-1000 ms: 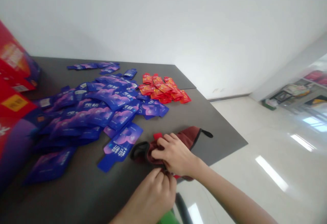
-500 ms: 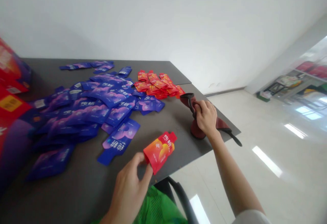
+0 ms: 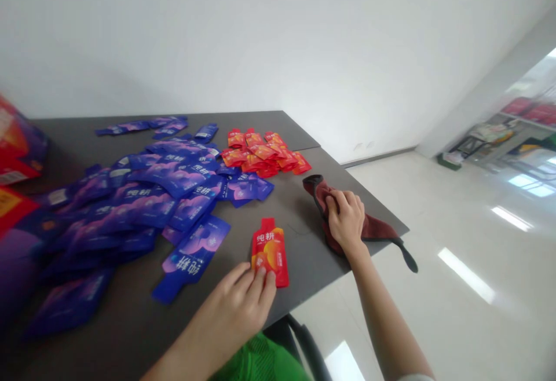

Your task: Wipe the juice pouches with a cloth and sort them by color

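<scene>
A red and orange spouted pouch lies flat on the table near its front edge, spout end pointing away from me. Fingers of my left hand are closed together on its lower left part; the thumb is hidden. Further right, my right hand is closed around a bunched reddish-brown cloth with black edging. The cloth's black tail hangs over the table edge.
Blue-purple pouches are heaped at left on the dark grey table. Behind lies a smaller pile of red pouches. Red and purple boxes stand at far left. A white wall backs the table.
The red pouch, held tilted by its bottom end before, now rests on the table with its spout away from me. My right hand and the cloth have moved slightly lower in view.
</scene>
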Demonstrator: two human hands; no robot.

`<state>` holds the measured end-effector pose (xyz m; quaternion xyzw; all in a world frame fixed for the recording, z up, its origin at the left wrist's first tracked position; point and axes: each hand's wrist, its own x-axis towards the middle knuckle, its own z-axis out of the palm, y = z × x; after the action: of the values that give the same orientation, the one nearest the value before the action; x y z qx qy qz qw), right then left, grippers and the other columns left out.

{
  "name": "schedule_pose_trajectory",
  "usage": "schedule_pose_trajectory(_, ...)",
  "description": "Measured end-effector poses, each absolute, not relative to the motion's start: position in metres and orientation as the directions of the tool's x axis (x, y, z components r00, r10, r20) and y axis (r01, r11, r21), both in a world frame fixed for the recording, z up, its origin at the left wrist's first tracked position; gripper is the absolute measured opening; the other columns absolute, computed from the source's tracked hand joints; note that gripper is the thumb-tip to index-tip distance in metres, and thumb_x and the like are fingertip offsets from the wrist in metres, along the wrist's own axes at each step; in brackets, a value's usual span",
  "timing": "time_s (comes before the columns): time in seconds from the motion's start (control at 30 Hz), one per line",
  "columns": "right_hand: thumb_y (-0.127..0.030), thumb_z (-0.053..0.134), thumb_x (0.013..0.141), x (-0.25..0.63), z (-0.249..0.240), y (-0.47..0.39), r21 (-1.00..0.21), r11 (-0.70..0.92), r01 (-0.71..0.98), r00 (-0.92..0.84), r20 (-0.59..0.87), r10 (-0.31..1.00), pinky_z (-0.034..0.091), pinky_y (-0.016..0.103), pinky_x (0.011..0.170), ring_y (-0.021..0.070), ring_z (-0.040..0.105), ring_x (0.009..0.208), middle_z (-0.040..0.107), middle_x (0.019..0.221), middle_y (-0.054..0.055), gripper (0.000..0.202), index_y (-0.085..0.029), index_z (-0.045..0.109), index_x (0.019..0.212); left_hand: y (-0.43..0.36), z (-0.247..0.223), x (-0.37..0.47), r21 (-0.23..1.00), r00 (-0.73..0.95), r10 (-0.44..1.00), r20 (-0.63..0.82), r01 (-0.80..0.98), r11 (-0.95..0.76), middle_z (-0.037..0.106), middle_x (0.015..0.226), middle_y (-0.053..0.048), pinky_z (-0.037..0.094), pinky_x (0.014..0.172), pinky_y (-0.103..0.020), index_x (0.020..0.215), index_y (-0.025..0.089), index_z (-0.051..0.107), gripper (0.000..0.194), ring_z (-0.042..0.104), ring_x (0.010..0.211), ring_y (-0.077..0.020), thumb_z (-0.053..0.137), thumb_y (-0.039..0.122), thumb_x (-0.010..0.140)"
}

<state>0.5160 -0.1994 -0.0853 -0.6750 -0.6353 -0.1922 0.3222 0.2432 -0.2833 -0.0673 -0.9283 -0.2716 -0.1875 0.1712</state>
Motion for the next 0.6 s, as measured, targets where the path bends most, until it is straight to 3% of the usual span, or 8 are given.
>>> schedule_pose_trajectory(0.1, -0.033, 0.041, 0.093, 0.520, -0.087, -0.201, -0.211, 0.004, 0.978, 0.148, 0.699, 0.700, 0.033, 0.031, 0.073, 0.0199, 0.048, 0.081, 0.060, 0.087, 0.005, 0.025, -0.021, 0.063, 0.093, -0.278, -0.047, 0.244, -0.230, 0.771, 0.376, 0.513, 0.546, -0.806, 0.072, 0.083, -0.007, 0.050, 0.083, -0.031, 0.094, 0.011, 0.066, 0.039, 0.066, 0.076, -0.0152, 0.028, 0.002, 0.087)
schedule_pose_trajectory(0.23, -0.032, 0.042, 0.093, 0.522, -0.087, -0.202, -0.242, 0.037, 0.969, 0.163, 0.752, 0.639, 0.034, 0.031, 0.073, 0.0191, 0.048, 0.079, 0.061, 0.085, 0.004, 0.023, -0.021, 0.062, 0.089, -0.255, -0.010, 0.235, -0.237, 0.739, 0.286, 0.610, 0.514, -0.824, 0.071, 0.082, -0.004, 0.042, 0.098, -0.035, 0.096, 0.010, 0.063, 0.030, 0.065, 0.076, -0.0130, 0.034, 0.004, 0.090)
schedule_pose_trajectory(0.37, -0.030, 0.045, 0.092, 0.523, -0.087, -0.204, -0.273, 0.058, 0.960, 0.194, 0.803, 0.563, 0.036, 0.032, 0.072, 0.0187, 0.050, 0.078, 0.062, 0.086, 0.004, 0.020, -0.021, 0.062, 0.089, -0.198, 0.039, 0.224, -0.400, 0.741, 0.198, 0.641, 0.543, -0.738, 0.071, 0.093, -0.003, 0.041, 0.100, -0.033, 0.099, 0.014, 0.062, 0.024, 0.064, 0.087, -0.0122, 0.041, 0.007, 0.090)
schedule_pose_trajectory(0.43, -0.028, 0.046, 0.091, 0.523, -0.087, -0.206, -0.268, 0.051, 0.962, 0.199, 0.816, 0.543, 0.036, 0.033, 0.071, 0.0194, 0.051, 0.079, 0.062, 0.086, 0.005, 0.018, -0.020, 0.062, 0.090, -0.157, 0.061, 0.225, -0.388, 0.663, 0.334, 0.670, 0.697, -0.603, 0.070, 0.085, 0.000, 0.045, 0.092, -0.032, 0.097, 0.015, 0.064, 0.027, 0.064, 0.084, -0.0119, 0.037, 0.021, 0.094)
schedule_pose_trajectory(0.5, -0.026, 0.047, 0.090, 0.523, -0.087, -0.207, -0.242, 0.025, 0.970, 0.192, 0.827, 0.529, 0.037, 0.034, 0.071, 0.0204, 0.051, 0.079, 0.062, 0.087, 0.007, 0.017, -0.020, 0.062, 0.092, -0.112, 0.075, 0.229, -0.281, 0.490, 0.645, 0.587, 0.870, -0.406, 0.068, 0.091, -0.003, 0.046, 0.086, -0.037, 0.105, 0.012, 0.062, 0.048, 0.063, 0.092, -0.0163, 0.021, 0.036, 0.097)
schedule_pose_trajectory(0.6, -0.025, 0.049, 0.088, 0.524, -0.087, -0.209, -0.195, -0.013, 0.981, 0.174, 0.841, 0.512, 0.038, 0.036, 0.070, 0.0215, 0.052, 0.078, 0.062, 0.088, 0.007, 0.015, -0.021, 0.062, 0.094, -0.049, 0.071, 0.238, -0.249, 0.388, 0.802, 0.455, 0.920, -0.303, 0.067, 0.096, -0.011, 0.046, 0.082, -0.040, 0.110, 0.006, 0.059, 0.058, 0.063, 0.095, -0.0231, 0.012, 0.037, 0.097)
